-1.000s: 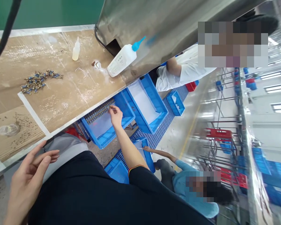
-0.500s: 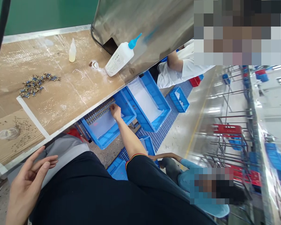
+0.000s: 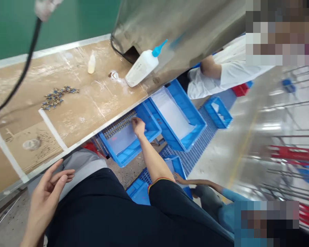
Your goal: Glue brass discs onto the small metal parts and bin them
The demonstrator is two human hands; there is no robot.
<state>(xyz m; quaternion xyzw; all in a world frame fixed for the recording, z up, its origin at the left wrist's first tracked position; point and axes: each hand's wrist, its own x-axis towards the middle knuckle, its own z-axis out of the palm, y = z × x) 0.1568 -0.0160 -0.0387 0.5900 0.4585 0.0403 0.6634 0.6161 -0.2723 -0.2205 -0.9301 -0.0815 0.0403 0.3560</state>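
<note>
My right hand (image 3: 138,127) reaches into a blue plastic bin (image 3: 153,132) beside the bench, fingers pinched together at the end of packed rows of small brass-coloured parts (image 3: 119,124). Whatever sits between those fingertips is too small to make out. White sheet material lines the bin under the rows. My left hand (image 3: 51,187) hovers near the bench's front edge, fingers apart and nothing in it. On the bench lies a loose heap of small blue and brass-coloured parts (image 3: 55,97).
A large white bottle with a blue nozzle (image 3: 142,68), a small dropper bottle (image 3: 91,64) and a clear round dish (image 3: 31,144) are on the bench. Another blue bin (image 3: 199,128) adjoins mine. Co-workers sit to the right; one person's hand (image 3: 179,179) is near my right elbow.
The camera view has swung, so the bench and bins appear farther right. My right hand stays pinched at the rows, and my left hand keeps its open pose.
</note>
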